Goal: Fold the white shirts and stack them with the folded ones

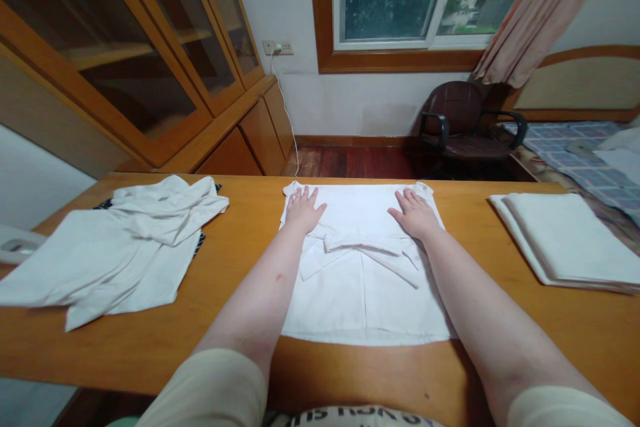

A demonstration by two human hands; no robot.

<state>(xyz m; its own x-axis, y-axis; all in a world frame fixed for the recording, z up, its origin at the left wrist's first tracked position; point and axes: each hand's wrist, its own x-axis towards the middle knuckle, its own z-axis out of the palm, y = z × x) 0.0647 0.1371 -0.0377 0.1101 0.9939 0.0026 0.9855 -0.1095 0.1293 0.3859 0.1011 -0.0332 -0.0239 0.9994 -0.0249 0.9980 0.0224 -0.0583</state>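
White garment (367, 267), one, laid flat on the desk (220, 280) straight ahead of the person, near hem toward the body, side edges running away; a folded or tied band (363, 242) crosses it from side to side. Long axis: not certain, the view being foreshortened. Left hand (303, 212), open, palm down, fingers spread, resting on the garment's far left part. Right hand (415, 215), likewise open and flat, on the far right part, just inside the edge. Neither hand is nearer: both touch the cloth, nearly level with each other, a flat stretch of fabric between them. Near hem: on the body side of both hands, well apart from them, between the forearms. Flanking items: crumpled white cloth (135, 253), to the left; folded white cloth (585, 240), to the right; both clear of the hands.
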